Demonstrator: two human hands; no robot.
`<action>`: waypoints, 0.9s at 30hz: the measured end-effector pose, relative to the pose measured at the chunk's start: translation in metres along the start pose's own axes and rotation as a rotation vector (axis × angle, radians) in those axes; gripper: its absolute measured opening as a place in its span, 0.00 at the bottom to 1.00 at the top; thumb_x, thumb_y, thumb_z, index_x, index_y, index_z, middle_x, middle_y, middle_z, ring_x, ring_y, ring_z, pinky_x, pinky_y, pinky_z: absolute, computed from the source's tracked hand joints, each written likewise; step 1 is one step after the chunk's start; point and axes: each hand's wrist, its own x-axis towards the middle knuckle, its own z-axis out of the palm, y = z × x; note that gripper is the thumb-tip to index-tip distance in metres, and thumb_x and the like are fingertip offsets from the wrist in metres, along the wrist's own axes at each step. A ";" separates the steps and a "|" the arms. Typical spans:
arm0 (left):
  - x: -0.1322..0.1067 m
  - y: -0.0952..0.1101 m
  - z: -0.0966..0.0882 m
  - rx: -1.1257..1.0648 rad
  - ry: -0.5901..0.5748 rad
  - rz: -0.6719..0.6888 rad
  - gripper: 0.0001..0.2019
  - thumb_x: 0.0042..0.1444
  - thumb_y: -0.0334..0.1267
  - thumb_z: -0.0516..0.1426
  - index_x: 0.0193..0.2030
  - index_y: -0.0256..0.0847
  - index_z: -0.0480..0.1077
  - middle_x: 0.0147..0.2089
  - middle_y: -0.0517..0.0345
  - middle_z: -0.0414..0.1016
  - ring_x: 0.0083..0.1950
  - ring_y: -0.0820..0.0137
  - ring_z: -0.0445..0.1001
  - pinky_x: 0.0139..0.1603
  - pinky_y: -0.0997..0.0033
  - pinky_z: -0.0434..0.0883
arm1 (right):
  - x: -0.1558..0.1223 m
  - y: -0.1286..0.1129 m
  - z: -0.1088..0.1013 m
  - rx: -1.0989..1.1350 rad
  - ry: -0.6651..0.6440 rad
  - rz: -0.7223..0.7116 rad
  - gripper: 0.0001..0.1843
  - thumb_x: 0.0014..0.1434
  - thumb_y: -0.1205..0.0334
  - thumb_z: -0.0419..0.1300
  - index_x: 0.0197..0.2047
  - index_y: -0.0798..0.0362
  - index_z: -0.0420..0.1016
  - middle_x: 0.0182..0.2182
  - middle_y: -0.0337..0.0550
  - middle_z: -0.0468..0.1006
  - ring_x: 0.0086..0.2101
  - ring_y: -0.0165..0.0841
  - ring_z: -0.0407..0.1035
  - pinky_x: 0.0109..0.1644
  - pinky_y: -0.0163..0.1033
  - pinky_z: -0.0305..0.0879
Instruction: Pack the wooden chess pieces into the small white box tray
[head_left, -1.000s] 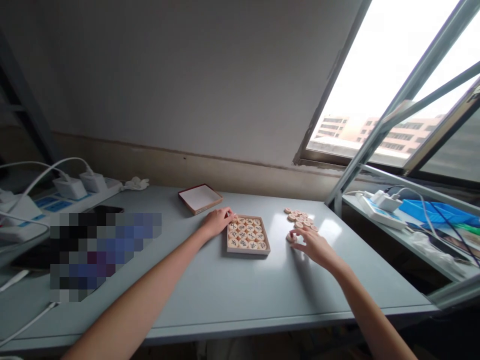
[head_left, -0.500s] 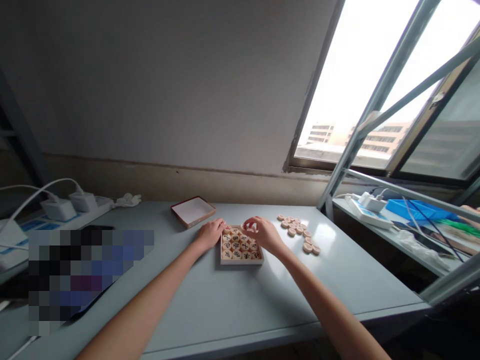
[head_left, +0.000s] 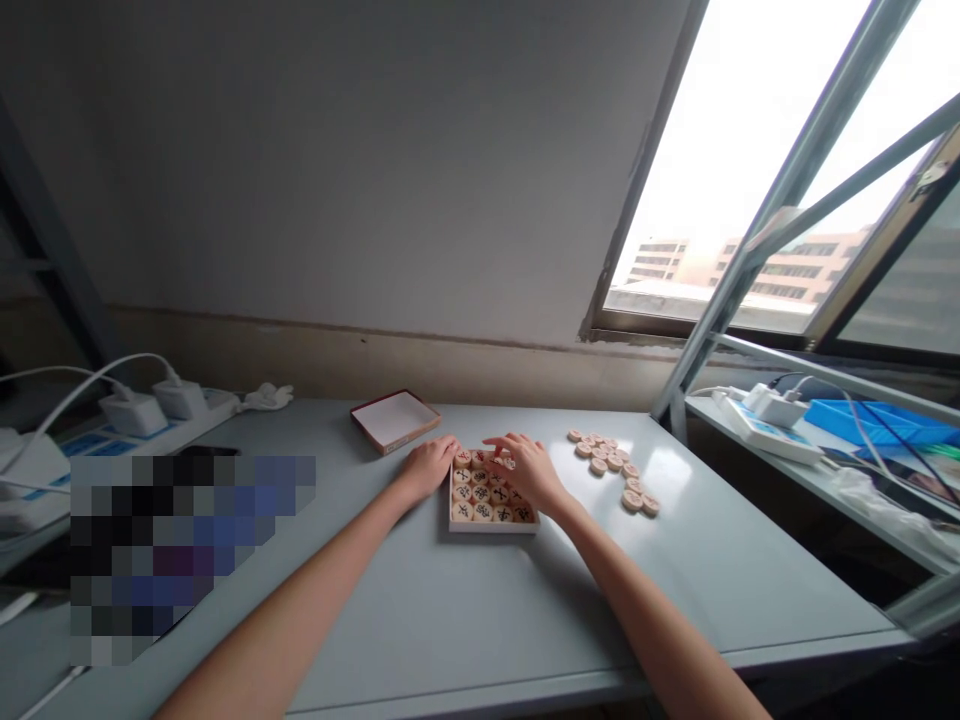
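A shallow square box [head_left: 490, 524] on the grey table [head_left: 465, 610] holds rows of round wooden chess pieces [head_left: 480, 498] with dark characters. My left hand [head_left: 429, 466] rests against the box's far left corner, fingers curled on its edge. My right hand [head_left: 526, 470] lies over the far right pieces in the box, fingers spread and pressing down on them. A loose group of similar wooden pieces [head_left: 611, 464] lies on the table to the right of the box.
The box's lid [head_left: 395, 420] lies upturned behind the box. A power strip with white chargers and cables [head_left: 142, 412] sits at the far left. A metal shelf [head_left: 817, 450] with a blue tray [head_left: 870, 422] stands to the right, under the window.
My right hand went from the loose pieces on the right over to the box and now lies flat on the pieces there. My left hand stayed at the box's corner.
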 end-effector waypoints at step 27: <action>0.001 -0.002 0.002 -0.019 0.012 -0.004 0.14 0.57 0.38 0.41 0.33 0.41 0.67 0.36 0.56 0.74 0.39 0.68 0.70 0.36 0.74 0.62 | -0.024 0.089 -0.056 -0.318 -0.127 0.782 0.11 0.47 0.63 0.56 0.36 0.51 0.73 0.36 0.46 0.75 0.39 0.36 0.68 0.31 0.34 0.57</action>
